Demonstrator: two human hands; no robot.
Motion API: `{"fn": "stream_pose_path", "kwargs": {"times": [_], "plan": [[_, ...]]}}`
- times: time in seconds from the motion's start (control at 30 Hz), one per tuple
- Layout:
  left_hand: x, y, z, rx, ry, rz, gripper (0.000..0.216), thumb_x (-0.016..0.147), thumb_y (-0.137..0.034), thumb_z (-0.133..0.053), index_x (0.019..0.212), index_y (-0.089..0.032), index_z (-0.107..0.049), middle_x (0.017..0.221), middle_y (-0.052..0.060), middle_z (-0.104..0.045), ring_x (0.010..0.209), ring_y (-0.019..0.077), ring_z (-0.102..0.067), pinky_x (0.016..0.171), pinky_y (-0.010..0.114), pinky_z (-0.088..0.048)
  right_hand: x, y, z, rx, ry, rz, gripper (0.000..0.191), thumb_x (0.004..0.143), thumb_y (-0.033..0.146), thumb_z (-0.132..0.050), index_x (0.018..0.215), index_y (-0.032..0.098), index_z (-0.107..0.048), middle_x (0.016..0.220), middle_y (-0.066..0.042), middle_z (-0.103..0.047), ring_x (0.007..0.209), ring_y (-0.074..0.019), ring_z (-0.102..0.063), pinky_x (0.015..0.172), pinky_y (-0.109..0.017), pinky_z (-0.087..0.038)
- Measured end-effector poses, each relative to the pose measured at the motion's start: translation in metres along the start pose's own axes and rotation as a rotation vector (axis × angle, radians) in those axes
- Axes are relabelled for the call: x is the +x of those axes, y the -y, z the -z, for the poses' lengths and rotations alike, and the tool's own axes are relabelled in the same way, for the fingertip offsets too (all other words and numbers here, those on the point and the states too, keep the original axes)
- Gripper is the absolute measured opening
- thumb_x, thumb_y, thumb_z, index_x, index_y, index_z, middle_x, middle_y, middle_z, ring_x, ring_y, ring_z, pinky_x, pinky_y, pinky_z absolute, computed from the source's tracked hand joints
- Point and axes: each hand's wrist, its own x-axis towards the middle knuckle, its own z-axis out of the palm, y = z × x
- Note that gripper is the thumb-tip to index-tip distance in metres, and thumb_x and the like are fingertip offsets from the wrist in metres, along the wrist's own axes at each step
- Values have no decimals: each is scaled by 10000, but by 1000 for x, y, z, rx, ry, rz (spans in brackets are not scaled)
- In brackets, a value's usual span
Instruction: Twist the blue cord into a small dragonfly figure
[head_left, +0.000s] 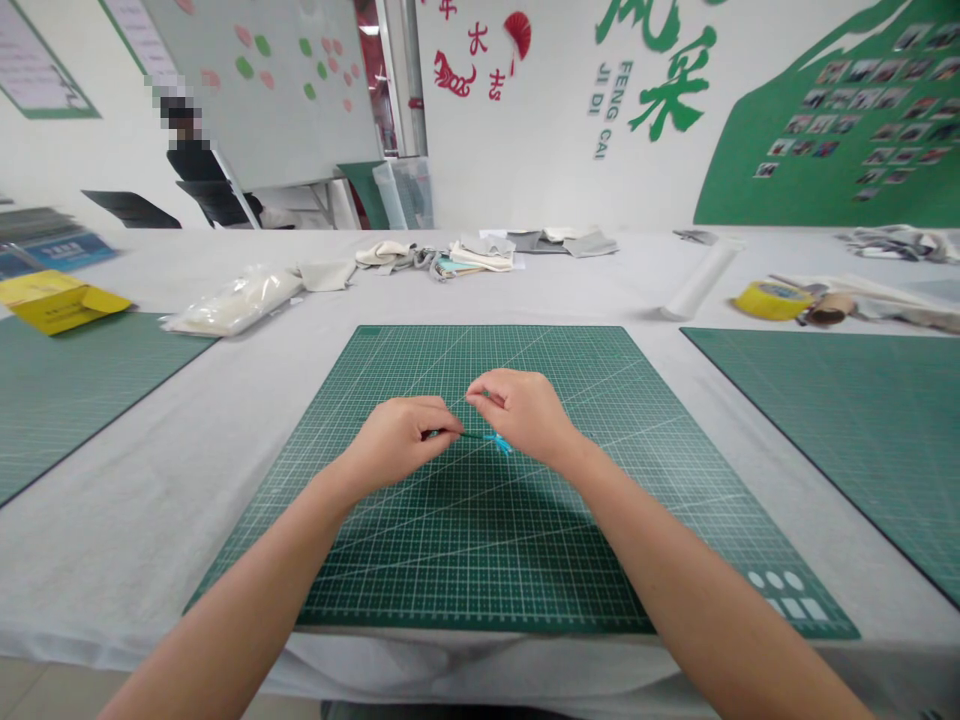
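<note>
My left hand (401,438) is pinched on a thin dark green cord (472,435) above the green cutting mat (480,560). At the cord's right end is a small bright blue tuft (500,442), just below my right hand (525,412). The right thumb and forefinger are pressed together a little above and left of the tuft. Whatever lies between those fingertips is too small to make out. Both hands are over the middle of the mat, close together but apart.
More cutting mats lie left (90,390) and right (840,430) on the white-covered table. Farther back are a yellow box (60,300), a clear plastic bag (236,300), folded cloths (480,250) and a yellow tape roll (772,300). A person (195,160) sits at the far left.
</note>
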Motion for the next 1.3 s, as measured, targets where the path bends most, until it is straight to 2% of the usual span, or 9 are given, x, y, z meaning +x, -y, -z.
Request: {"fn": "stream_pose_path", "kwargs": {"times": [0.13,0.23,0.43,0.53,0.7,0.8,0.9,1.07,1.3], "plan": [[-1,-2,3,-18,39,-25,236,860,-167,-500,853,-228,-729,829,22,-687,768,156,-621,702,270,-454,4,-8,5,128,104,-165,123,804,250,-615,752,176,-699,546,39,-533,516,-77,-433,542,-234,-298],[-1,-3,4,-34,75,-44,219,867,-187,-518,866,-223,-734,822,24,-681,745,148,-615,686,264,-450,7,-18,7,325,205,-270,124,742,275,-666,726,155,-696,487,63,-452,469,-62,-366,504,-228,-275],[-1,-6,8,-192,162,-85,199,859,-196,-542,845,-216,-740,766,26,-666,711,140,-605,676,265,-450,10,-27,7,698,318,-421,113,667,240,-703,701,138,-668,559,45,-543,494,-56,-386,499,-227,-291],[0,-7,11,-296,90,-32,165,845,-227,-572,825,-202,-735,745,31,-656,695,141,-590,657,266,-444,10,-26,5,796,327,-539,143,651,259,-703,693,144,-631,479,83,-458,408,-34,-267,427,-222,-176],[2,0,11,-388,-171,166,148,807,-293,-618,798,-184,-718,736,35,-647,672,144,-546,611,268,-417,10,-24,-2,887,312,-613,155,626,244,-694,693,156,-587,462,102,-410,375,-26,-208,406,-229,-91],[3,6,9,-447,-287,262,157,775,-319,-652,802,-180,-719,741,30,-658,648,134,-532,584,261,-408,10,-22,-7,880,318,-604,126,638,227,-685,663,158,-583,471,98,-419,386,-28,-218,414,-223,-135],[5,10,6,-498,-378,353,180,741,-337,-682,814,-177,-722,656,7,-630,552,108,-469,512,245,-368,9,-20,-13,838,327,-561,73,658,192,-668,646,158,-604,479,84,-450,423,-44,-300,460,-221,-240],[6,13,4,-527,-440,424,192,721,-322,-692,825,-164,-726,617,2,-629,522,100,-464,500,243,-375,6,-10,-18,768,354,-419,57,675,152,-658,627,158,-628,577,49,-561,571,-77,-477,614,-238,-381],[6,17,2,-462,-434,429,197,751,-321,-678,871,-173,-728,764,33,-706,623,131,-564,576,263,-443,3,0,-16,598,362,-295,68,718,151,-650,650,153,-642,537,61,-509,533,-70,-435,563,-221,-344]]}}
